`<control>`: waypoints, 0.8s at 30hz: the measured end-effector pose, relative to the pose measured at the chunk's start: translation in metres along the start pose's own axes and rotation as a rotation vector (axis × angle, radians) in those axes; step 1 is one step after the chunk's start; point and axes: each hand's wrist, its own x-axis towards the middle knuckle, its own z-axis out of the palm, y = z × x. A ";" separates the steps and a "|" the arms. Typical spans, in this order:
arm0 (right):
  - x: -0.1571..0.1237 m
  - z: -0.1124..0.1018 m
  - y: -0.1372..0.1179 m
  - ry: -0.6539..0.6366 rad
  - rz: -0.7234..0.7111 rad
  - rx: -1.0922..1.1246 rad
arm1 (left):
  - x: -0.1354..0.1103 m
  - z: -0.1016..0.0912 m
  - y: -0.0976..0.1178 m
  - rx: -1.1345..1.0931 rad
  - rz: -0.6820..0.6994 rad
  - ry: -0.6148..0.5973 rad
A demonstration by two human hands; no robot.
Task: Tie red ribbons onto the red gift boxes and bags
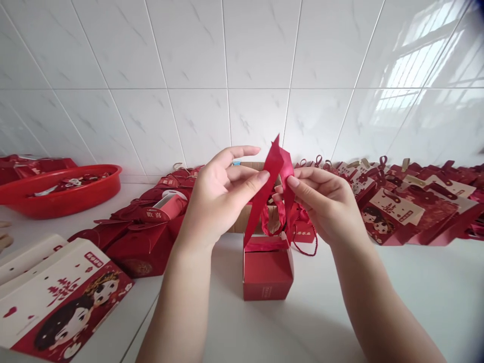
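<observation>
A small red gift box (268, 277) stands on the white table in front of me, with a red ribbon (260, 204) rising from its top. My left hand (223, 196) pinches the left length of the ribbon between thumb and forefinger, its other fingers raised. My right hand (321, 201) grips the right length with thumb and fingers. Above the box the two ribbon ends come together in a peak. Behind the ribbon, a cardboard box (240, 222) with red ribbon loops is partly hidden by my hands.
Red gift boxes (141, 247) crowd the left, with printed cartons (68, 302) in front. A red basin (102, 184) holds small packets. Decorated gift bags (412, 217) fill the right. A tiled wall (257, 60) closes the back. Someone's fingers (4, 237) show at the left edge.
</observation>
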 end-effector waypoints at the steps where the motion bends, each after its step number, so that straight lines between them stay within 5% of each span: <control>1: -0.001 0.001 0.000 0.003 -0.003 -0.009 | 0.000 0.002 0.001 0.007 -0.012 0.005; 8: -0.003 -0.002 0.001 -0.127 0.008 -0.022 | -0.002 0.007 -0.001 0.042 -0.020 -0.096; 13: -0.003 -0.001 -0.002 -0.225 0.053 0.070 | -0.003 0.008 0.001 0.018 0.008 -0.019; 24: 0.005 -0.006 0.014 -0.110 0.008 -0.020 | 0.001 -0.005 -0.003 0.149 -0.053 -0.226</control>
